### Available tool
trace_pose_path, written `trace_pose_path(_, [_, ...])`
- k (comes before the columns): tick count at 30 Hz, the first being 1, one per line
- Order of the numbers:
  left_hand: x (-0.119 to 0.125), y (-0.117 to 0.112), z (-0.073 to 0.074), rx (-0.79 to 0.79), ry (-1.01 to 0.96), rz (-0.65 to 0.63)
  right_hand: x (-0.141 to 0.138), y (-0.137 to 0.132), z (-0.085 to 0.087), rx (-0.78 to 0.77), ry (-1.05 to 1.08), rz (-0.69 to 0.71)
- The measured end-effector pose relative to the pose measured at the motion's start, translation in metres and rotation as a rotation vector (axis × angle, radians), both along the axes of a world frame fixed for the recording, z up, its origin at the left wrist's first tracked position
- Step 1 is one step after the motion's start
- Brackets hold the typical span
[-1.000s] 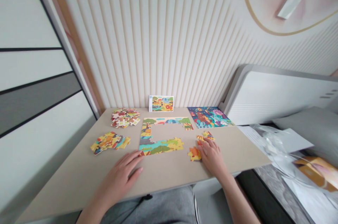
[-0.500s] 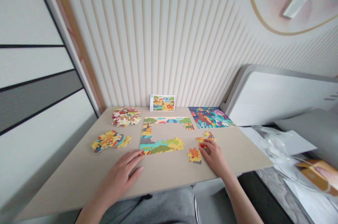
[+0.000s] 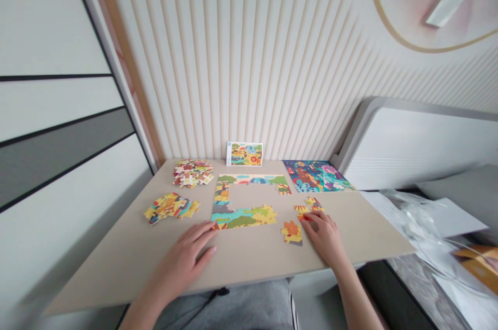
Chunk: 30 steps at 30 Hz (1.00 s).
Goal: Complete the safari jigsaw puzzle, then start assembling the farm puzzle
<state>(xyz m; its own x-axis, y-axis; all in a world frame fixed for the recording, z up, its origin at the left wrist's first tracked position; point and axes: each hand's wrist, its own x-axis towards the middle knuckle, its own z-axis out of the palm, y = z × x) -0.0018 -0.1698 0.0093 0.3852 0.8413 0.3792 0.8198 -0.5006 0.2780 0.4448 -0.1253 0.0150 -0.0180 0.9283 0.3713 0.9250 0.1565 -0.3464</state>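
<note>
A partly joined jigsaw puzzle (image 3: pixel 243 218) lies on the table, its left side, bottom and top edge strips forming a frame around bare tabletop. My left hand (image 3: pixel 187 257) rests flat at its lower left corner, fingers stretched out, fingertips touching the corner piece. To the right of the puzzle, my right hand (image 3: pixel 323 236) has its thumb and fingers closed on an orange-red puzzle piece (image 3: pixel 305 217), mostly covered by the fingers. Close to that hand are a joined lion-coloured puzzle section (image 3: pixel 291 232) and some yellow puzzle pieces (image 3: pixel 314 204).
A picture card (image 3: pixel 245 154) leans upright against the ribbed wall. Puzzle piece piles, one reddish (image 3: pixel 191 173) and one yellow (image 3: pixel 169 207), sit on the left. A dark blue picture puzzle (image 3: pixel 317 176) lies at the back right. Clear plastic wrapping (image 3: pixel 420 223) lies beyond the table's right edge.
The whole view has shifted slightly, moving everything a little to the right in the picture. Both hands stay nearly where they were against the puzzle and pieces.
</note>
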Motion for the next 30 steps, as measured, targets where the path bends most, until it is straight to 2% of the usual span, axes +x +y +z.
trace_pose_path(6, [0.001,0.000,0.001,0.010,0.008,-0.003,0.009,0.006,-0.011,0.002,0.035,0.144])
trace_pose_path(9, [0.002,0.000,0.003,0.003,0.008,-0.005,0.010,0.007,-0.011,0.018,0.056,0.118])
trace_pose_path(13, [0.002,0.000,0.005,0.002,0.014,-0.003,0.001,0.001,-0.001,0.033,0.002,0.044])
trace_pose_path(16, [0.002,0.000,0.005,0.002,0.007,-0.006,-0.005,-0.002,0.006,0.033,-0.020,0.038])
trace_pose_path(22, [0.003,0.000,0.006,0.006,-0.006,-0.003,-0.007,0.000,0.013,0.004,0.068,0.113])
trace_pose_path(27, [0.003,-0.002,0.007,-0.012,0.029,-0.004,-0.021,0.010,0.022,-0.033,0.027,0.149])
trace_pose_path(30, [0.003,-0.002,0.007,-0.011,0.032,-0.006,-0.027,0.020,0.024,-0.092,0.039,0.218])
